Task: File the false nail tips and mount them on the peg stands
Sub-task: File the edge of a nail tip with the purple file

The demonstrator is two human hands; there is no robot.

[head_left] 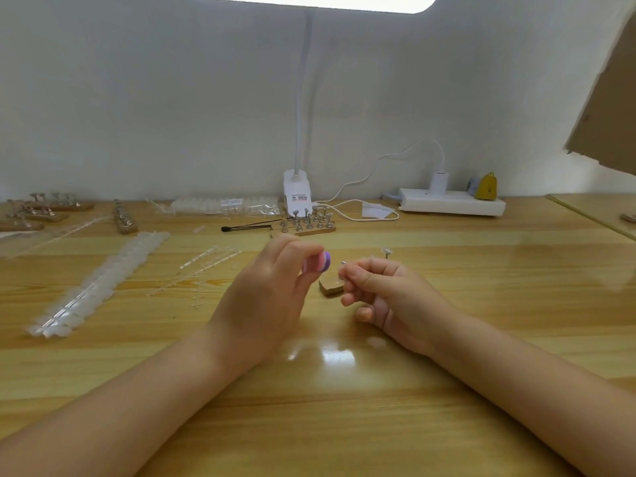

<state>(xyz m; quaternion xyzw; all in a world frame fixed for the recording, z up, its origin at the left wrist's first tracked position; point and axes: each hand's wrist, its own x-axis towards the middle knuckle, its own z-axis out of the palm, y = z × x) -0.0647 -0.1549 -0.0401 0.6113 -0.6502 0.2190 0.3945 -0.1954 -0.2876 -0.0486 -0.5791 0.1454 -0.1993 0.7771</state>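
Left hand (275, 287) pinching pink-purple file (321, 261); right hand (382, 290) pinching small peg (343, 266) above table (481, 287). Lamp (296, 194) label unreadable.

Bright, even light falls from a white lamp panel (314, 2) overexposed at the top edge, and it throws a sharp white glare patch on the glossy wooden surface (481, 325) between the forearms. Shadows are faint and soft. The wide lens bows the surface's far edge, and the whole picture is slightly soft, most at the hands.
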